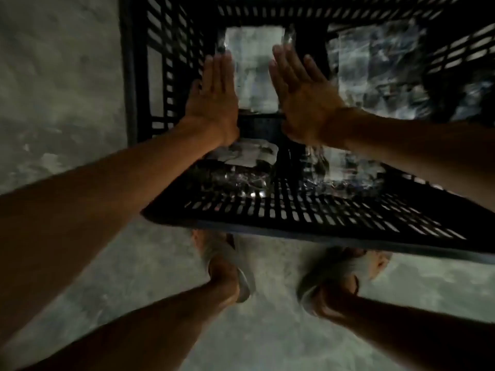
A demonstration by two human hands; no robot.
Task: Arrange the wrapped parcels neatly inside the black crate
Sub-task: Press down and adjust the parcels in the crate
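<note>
A black slatted crate point(294, 218) stands on the floor below me, seen from above. Inside it lie several parcels wrapped in shiny clear film. One pale wrapped parcel point(254, 70) sits at the far middle of the crate. My left hand point(214, 97) is flat against its left side and my right hand point(302, 95) flat against its right side, fingers straight and pointing away from me. A larger wrapped parcel point(375, 73) lies to the right. Two more wrapped parcels point(241, 162) point(337, 167) lie near the crate's front wall.
The crate rests on a grey concrete floor point(59, 103). My two feet in pale sandals point(227, 266) point(334, 274) stand just in front of the crate's near wall. The picture is dim and blurred.
</note>
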